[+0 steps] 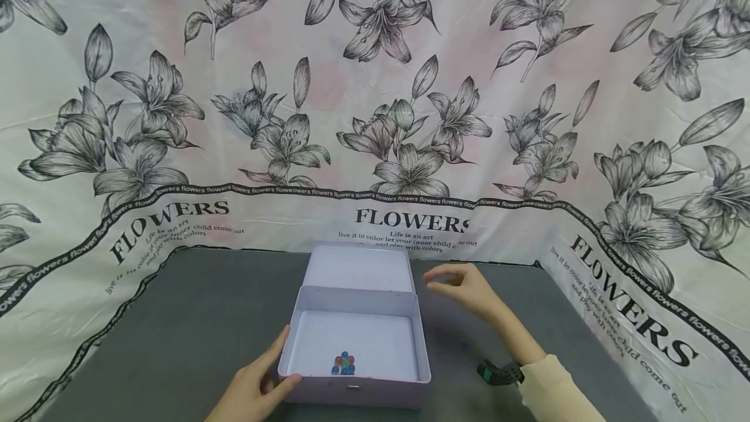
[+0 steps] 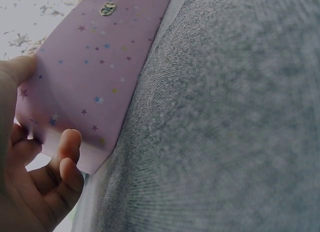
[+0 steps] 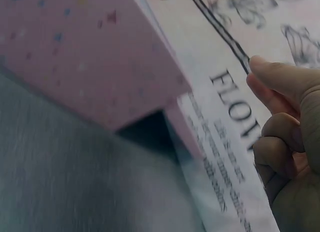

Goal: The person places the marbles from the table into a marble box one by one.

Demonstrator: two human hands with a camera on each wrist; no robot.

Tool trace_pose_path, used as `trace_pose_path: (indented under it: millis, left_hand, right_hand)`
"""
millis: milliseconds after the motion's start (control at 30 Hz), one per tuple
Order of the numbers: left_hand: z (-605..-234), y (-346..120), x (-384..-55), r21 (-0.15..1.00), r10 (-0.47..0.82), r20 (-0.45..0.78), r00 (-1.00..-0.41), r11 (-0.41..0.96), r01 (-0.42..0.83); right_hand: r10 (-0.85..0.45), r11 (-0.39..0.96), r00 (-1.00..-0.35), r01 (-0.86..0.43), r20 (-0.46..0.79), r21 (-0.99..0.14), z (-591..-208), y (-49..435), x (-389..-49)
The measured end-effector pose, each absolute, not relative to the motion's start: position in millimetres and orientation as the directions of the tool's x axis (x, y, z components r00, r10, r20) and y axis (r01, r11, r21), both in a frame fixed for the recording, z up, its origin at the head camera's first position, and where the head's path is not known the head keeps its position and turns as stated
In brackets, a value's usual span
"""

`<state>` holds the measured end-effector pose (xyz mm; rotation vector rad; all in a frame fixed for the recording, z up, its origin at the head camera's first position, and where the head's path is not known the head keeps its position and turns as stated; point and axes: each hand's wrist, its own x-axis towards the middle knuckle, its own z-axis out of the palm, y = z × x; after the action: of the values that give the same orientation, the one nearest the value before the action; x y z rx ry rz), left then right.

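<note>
A metal-looking box (image 1: 355, 391), pink with small stars outside and white inside, stands with its lid (image 1: 359, 267) tipped back at the far side. Several blue, red and green beads (image 1: 344, 365) lie together near its front wall. At the front left corner my left hand (image 1: 253, 384) holds the box, thumb at the front rim and fingers along the left side. In the left wrist view, some fingers (image 2: 70, 142) curl beside the starry wall. To the right of the lid, my right hand (image 1: 465, 288) hovers with thumb and forefinger slightly apart and nothing visible between them.
A small blue bead (image 1: 465, 345) lies on the grey table (image 1: 234, 318), right of the box. On the right wrist is a black band (image 1: 500, 373). White cloth (image 1: 404, 220) printed with flowers surrounds the table's back and sides.
</note>
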<state>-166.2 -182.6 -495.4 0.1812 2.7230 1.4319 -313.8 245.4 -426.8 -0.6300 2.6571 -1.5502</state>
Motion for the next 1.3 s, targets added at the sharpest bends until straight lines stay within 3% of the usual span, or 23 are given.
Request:
trace_pose_path:
  millis: [467,967,1300]
  left_hand:
    - [-495.7,-183.4,-166.6,0.826,0.138,0.019,-0.99,0.556,0.093]
    - [-498.6,-185.5,-167.4,0.833,0.162,0.044,-0.986,0.539,0.126]
    - [-496.8,-184.8,-167.3,0.833,0.168,0.031,-0.985,0.541,0.119]
  right_hand:
    - [-0.235,0.472,-0.949,-0.302,0.212,-0.828,-461.7,311.5,-292.1]
    - [-0.347,0.376,-0.921,-0.309,0.176,-0.874,-512.4,320.4,-263.3]
    - [-0.332,0.431,-0.919,-0.35,0.215,-0.832,-522.4,320.9,-256.7]
